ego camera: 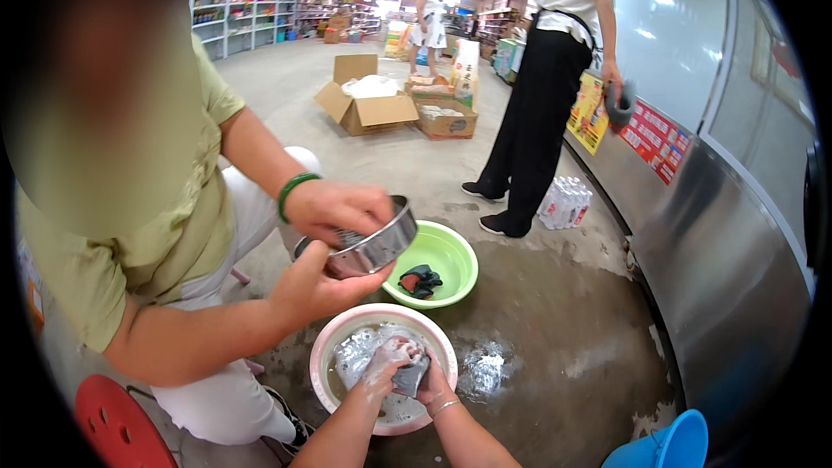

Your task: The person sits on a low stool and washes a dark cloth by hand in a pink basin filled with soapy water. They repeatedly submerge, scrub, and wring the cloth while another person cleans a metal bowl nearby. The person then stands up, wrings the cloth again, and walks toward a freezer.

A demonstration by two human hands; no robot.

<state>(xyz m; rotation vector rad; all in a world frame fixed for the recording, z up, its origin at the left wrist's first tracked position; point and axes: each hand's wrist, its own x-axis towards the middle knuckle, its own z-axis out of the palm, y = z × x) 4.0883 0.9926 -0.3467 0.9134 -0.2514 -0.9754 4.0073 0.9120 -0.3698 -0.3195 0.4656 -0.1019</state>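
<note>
Both my hands are over a pink-rimmed white basin (320, 364) of cloudy, sudsy water. A wet grey piece (411, 377), seemingly cloth, is gripped between them. Suds coat my left hand (389, 359), whose fingers curl over its upper part. My right hand (431, 385), with a silvery bracelet at the wrist, holds the piece from the other side. Just beyond, a light green basin (463, 266) holds water and a crumpled black and red item (421, 282). At my left, a seated person tilts a round metal container (374, 253), one hand inside it.
A red stool (120, 426) stands at lower left and a blue bucket (676, 445) at lower right. Wet concrete floor (552, 338) runs to a stainless-steel cabinet (728, 234). A standing person (539, 91) holds a dark ring-shaped object. Wrapped bottles (565, 203) and open cardboard boxes (383, 114) are beyond.
</note>
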